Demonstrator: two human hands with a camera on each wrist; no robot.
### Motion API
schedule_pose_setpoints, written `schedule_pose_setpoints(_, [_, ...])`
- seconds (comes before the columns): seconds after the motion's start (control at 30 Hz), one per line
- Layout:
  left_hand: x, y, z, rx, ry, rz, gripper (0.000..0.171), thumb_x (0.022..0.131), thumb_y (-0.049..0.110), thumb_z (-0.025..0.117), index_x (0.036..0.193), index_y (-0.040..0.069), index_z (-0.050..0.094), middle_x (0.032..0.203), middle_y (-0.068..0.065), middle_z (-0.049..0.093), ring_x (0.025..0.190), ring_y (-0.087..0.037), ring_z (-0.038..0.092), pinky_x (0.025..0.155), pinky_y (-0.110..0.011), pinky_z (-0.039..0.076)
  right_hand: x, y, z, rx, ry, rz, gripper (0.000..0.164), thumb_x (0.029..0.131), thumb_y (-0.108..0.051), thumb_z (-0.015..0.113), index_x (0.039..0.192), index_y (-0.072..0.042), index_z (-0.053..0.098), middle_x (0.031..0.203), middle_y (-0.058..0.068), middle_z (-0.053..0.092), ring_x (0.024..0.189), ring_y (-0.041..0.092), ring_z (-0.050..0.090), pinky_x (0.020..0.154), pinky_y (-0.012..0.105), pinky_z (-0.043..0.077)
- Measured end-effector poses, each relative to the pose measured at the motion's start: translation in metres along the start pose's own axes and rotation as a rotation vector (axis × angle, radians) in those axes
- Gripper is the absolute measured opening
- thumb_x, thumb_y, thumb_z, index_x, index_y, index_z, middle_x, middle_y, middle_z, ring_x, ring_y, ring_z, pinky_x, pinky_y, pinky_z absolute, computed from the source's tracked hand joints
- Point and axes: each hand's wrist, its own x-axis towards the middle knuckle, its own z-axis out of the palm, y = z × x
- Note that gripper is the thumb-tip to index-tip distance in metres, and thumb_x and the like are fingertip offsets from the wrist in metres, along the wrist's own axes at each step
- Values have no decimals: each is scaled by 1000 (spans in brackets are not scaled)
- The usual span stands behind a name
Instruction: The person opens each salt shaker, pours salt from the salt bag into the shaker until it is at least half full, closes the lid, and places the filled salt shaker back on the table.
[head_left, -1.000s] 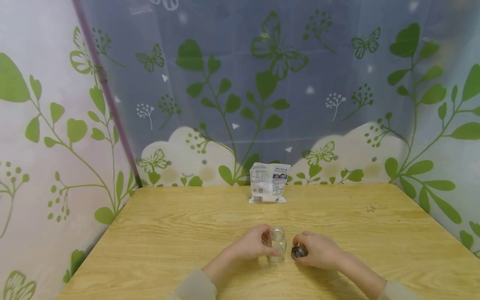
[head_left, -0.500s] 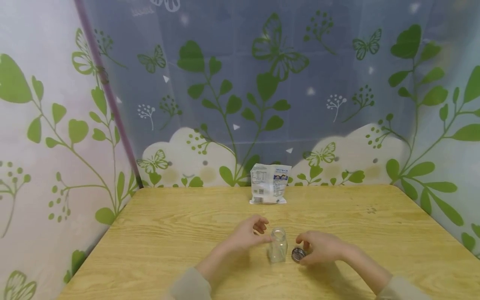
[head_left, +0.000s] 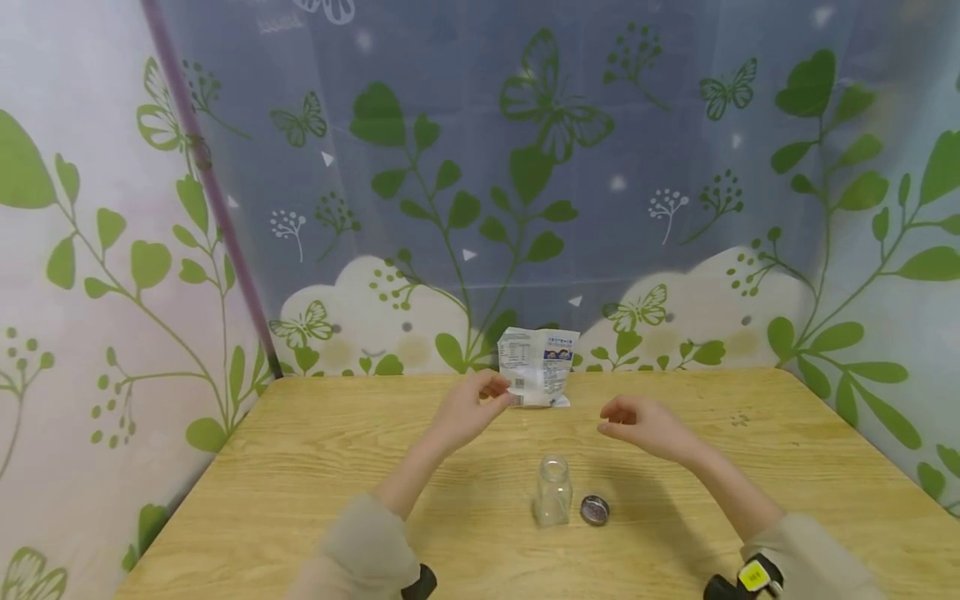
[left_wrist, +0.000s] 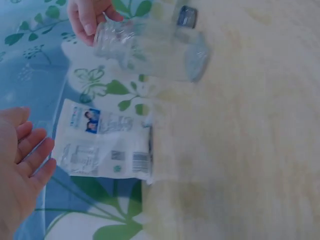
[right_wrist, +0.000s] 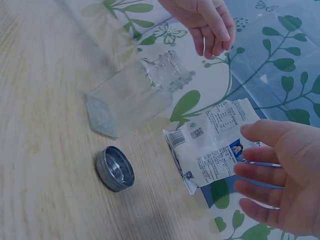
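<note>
A clear glass jar (head_left: 553,493) stands upright and uncapped on the wooden table. Just to its right lies its dark metal lid (head_left: 595,510), hollow side up, as the right wrist view shows (right_wrist: 116,169). My left hand (head_left: 467,410) is raised above the table, its fingers loosely bent and holding nothing, close to the lower left of the white printed packet (head_left: 536,367). On the other side, my right hand (head_left: 647,427) hovers over the table with relaxed fingers, also holding nothing. Both hands are apart from the jar and the lid.
The packet stands at the far edge of the wooden table (head_left: 337,433), against a blue curtain (head_left: 480,167) patterned with leaves and butterflies. A purple pole (head_left: 225,200) runs down the left corner. Black wrist straps show at both sleeves.
My left hand has let go of the jar and moved up toward the packet. The right hand has released the lid onto the table and risen away from it.
</note>
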Motion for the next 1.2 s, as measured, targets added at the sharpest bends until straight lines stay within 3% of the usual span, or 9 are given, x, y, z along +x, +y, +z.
schedule_pose_setpoints(0.23, [21, -4, -20, 175, 54, 42, 21, 89, 15, 61, 105, 1, 63, 100, -9, 65, 95, -24, 59, 86, -38, 46, 17, 11, -3, 111, 144, 97, 38, 89, -19, 63, 116, 6, 55, 100, 15, 62, 94, 30, 59, 77, 41, 49])
schedule_pose_setpoints(0.6, [53, 0, -38, 347, -27, -12, 45, 89, 20, 62, 127, -1, 50, 128, -15, 52, 119, -30, 47, 100, -40, 36, 42, 24, -14, 251, 189, 130, 53, 90, -19, 61, 131, 9, 42, 122, 27, 50, 110, 38, 49, 89, 49, 41])
schedule_pose_setpoints(0.73, [65, 1, -37, 452, -52, -14, 48, 89, 22, 62, 129, 1, 48, 132, -13, 49, 122, -28, 45, 101, -38, 35, 55, 28, -17, 265, 181, 136, 58, 90, -20, 61, 135, 7, 37, 127, 28, 46, 114, 39, 46, 92, 51, 39])
schedule_pose_setpoints(0.87, [75, 5, -33, 586, -69, 26, 52, 88, 24, 64, 131, 1, 47, 132, -15, 49, 122, -29, 44, 102, -39, 34, 66, 31, -17, 271, 162, 132, 58, 90, -17, 61, 136, 7, 36, 130, 29, 43, 116, 41, 43, 93, 52, 38])
schedule_pose_setpoints(0.97, [80, 8, -28, 693, -111, 51, 59, 88, 28, 64, 135, 1, 42, 137, -15, 44, 126, -29, 40, 105, -40, 30, 73, 35, -13, 277, 143, 132, 58, 90, -15, 61, 136, 7, 35, 131, 30, 41, 116, 43, 42, 92, 52, 39])
schedule_pose_setpoints(1.2, [85, 12, -13, 855, -210, 32, 68, 89, 34, 62, 143, 6, 32, 146, -10, 32, 134, -25, 29, 109, -41, 20, 88, 42, 3, 242, 87, 131, 62, 89, -19, 61, 137, 10, 32, 131, 32, 40, 116, 46, 41, 92, 52, 39])
